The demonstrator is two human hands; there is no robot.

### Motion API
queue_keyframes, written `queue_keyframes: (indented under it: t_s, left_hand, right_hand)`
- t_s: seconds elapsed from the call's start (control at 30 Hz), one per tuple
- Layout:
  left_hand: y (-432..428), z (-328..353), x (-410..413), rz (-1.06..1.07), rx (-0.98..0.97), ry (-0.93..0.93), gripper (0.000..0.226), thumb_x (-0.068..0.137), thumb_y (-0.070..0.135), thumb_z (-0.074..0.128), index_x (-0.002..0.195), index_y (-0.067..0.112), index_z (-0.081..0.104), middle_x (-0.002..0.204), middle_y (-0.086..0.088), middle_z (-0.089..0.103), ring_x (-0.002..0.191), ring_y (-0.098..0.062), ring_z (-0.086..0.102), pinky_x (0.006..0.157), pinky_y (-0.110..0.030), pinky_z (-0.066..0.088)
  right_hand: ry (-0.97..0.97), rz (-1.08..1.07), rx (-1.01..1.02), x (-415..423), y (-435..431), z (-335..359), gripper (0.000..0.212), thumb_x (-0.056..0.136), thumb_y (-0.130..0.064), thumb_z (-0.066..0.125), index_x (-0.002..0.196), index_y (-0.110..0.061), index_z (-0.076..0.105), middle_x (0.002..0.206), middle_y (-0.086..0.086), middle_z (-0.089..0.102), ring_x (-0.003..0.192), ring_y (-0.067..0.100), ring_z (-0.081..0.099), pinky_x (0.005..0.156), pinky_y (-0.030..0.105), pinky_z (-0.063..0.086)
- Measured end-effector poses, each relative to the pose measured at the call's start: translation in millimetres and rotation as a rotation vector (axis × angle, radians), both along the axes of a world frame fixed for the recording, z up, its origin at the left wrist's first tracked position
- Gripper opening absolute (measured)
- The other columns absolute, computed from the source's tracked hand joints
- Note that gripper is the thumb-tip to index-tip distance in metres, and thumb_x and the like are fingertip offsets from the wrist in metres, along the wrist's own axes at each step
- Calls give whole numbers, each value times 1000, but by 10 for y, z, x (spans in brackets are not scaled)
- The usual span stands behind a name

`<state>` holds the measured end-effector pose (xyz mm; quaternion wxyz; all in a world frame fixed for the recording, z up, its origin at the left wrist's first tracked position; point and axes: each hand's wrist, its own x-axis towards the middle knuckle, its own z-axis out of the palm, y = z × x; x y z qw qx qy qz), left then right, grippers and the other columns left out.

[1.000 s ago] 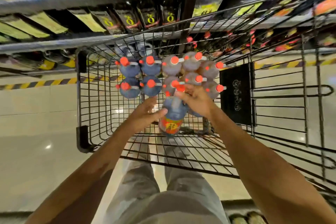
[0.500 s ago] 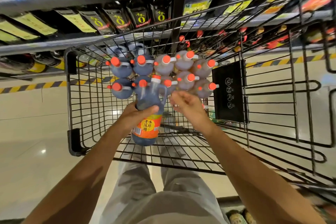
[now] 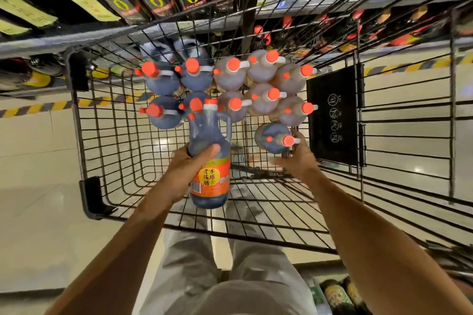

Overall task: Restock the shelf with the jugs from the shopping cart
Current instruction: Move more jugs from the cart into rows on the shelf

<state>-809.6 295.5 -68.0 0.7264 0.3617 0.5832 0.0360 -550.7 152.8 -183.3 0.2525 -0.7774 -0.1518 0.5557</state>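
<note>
- Left hand curls fingers and thumb round a dark labelled jug, held above the cart
- Right hand, fingers spread, touches a second dark jug

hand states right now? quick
Left hand: holding a dark jug by its body.
Right hand: touching a second dark jug; whether it grips cannot be told.
</note>
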Motion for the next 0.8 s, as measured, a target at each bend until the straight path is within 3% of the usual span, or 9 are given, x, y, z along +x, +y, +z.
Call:
queue_keyframes:
  t_s: [0.03, 0.13, 0.27, 0.33, 0.43, 0.57, 0.7, 0.8]
  left_hand:
    - [-13, -9, 4, 1, -1, -4, 60, 69, 52, 78, 114, 14, 68, 101, -12, 77, 91, -30, 75, 78, -39, 59]
    - [-41, -70, 15, 25, -17, -12, 54, 74, 47, 75, 113, 11, 67, 97, -12, 77, 87, -28, 75, 69, -34, 58]
    - [-70, -79, 25, 85, -68, -14, 65, 70, 52, 79, 117, 11, 65, 102, -15, 76, 90, -30, 75, 70, -37, 58]
    - [-57, -21, 4, 90, -78, -21, 54, 76, 48, 72, 116, 11, 65, 103, -16, 75, 91, -31, 74, 70, -36, 59]
    - [-29, 119, -47, 92, -89, -32, 52, 78, 47, 70, 114, 10, 66, 103, -20, 74, 92, -34, 74, 73, -38, 60]
    - [29, 404, -104, 96, -106, -26, 92, 51, 66, 86, 120, 10, 64, 110, -22, 73, 100, -38, 71, 86, -48, 58]
    - [124, 809, -128, 152, -109, -70, 108, 34, 68, 91, 120, 9, 64, 106, -19, 74, 93, -32, 74, 71, -38, 60]
    - [202, 1149, -151, 204, -123, -112, 92, 51, 63, 87, 121, 8, 64, 102, -18, 76, 86, -28, 75, 64, -35, 60]
  right_hand:
    - [-15, -21, -2, -18, 28, -61, 102, 67, 4, 90, 150, -10, 33, 114, -11, 62, 107, 11, 61, 86, 15, 56]
    - [-29, -103, 104, -76, 23, -257, 113, 47, -31, 99, 144, -12, 42, 121, -4, 69, 119, 22, 65, 106, 45, 52]
    - [-90, -127, 84, -104, 112, -257, 106, 42, -47, 97, 134, -20, 52, 123, -2, 69, 114, 18, 67, 97, 36, 56]
    - [-72, -58, 104, -65, 87, -332, 99, 46, -49, 100, 131, -23, 56, 120, -4, 71, 111, 18, 69, 94, 43, 59]
    - [-47, 9, 124, 13, 93, -216, 87, 50, -38, 103, 125, -20, 62, 116, 0, 74, 108, 20, 71, 92, 46, 60]
    - [52, 3, 165, -67, 198, 514, 54, 69, -9, 93, 117, -9, 68, 109, 7, 77, 102, 20, 73, 88, 35, 59]
    - [151, -118, 280, -241, 354, 1172, 41, 79, -3, 85, 111, -23, 68, 101, -6, 79, 95, 9, 74, 87, 31, 57]
    - [212, -215, 382, -407, 597, 1678, 33, 84, 2, 78, 99, -27, 70, 93, -10, 79, 90, 12, 74, 82, 31, 60]
